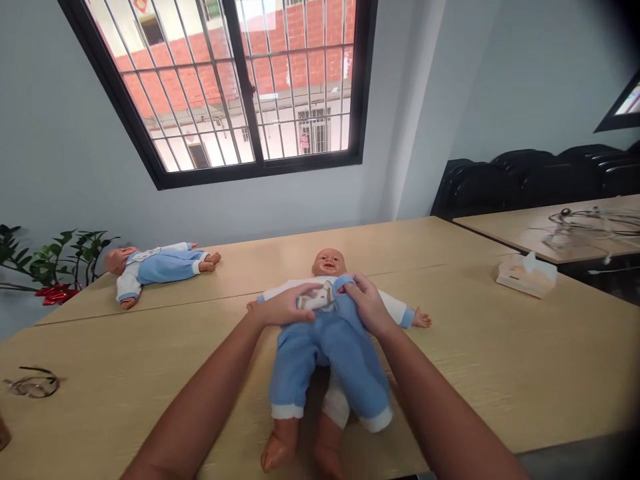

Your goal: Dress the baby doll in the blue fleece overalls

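A baby doll [329, 262] lies on its back on the table, its feet toward me. It wears a white top with blue cuffs and a printed chest. Blue overalls [320, 340] lie over its belly and legs. The doll's foot on the left shows below one trouser leg; the other trouser leg lies beside the doll's other leg, which shows white cloth above the foot. My left hand [286, 305] rests on the chest's left side, open, thumb and fingers apart. With fingers closed, my right hand [367, 303] pinches the overalls' upper edge near the doll's shoulder.
A second doll [167, 265] in blue and white lies at the table's far left, near a plant [60, 257]. Eyeglasses [37, 385] lie at the left, and a tissue box [527, 275] stands at the right. Cables [595, 223] lie on another table, before black chairs [540, 177].
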